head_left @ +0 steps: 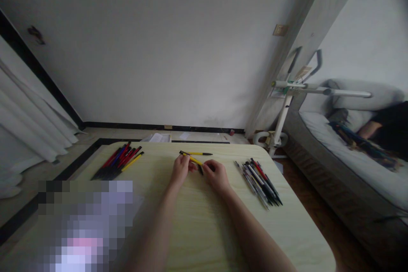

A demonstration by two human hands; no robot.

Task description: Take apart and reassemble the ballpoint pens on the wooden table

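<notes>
Over the middle of the pale wooden table [197, 229], a yellow pen [195, 160] with dark ends slants between my two hands. My left hand [182, 169] is closed on it near its upper left end. Thumb and fingers of my right hand [217, 174] are closed at its lower right end, beside a small dark part whose details are too small to make out. Just beyond my hands a second yellow pen [197, 153] with a black tip lies on the tabletop, roughly level with the far edge.
To the left lies a bunch of red, blue and yellow pens [119, 160]. A pile of clear, black, white and red pens [259, 182] is at the right. Beyond stand white exercise equipment [282, 119] and a grey sofa [318, 140] with a person's arm [369, 129]. A blurred patch covers the lower left.
</notes>
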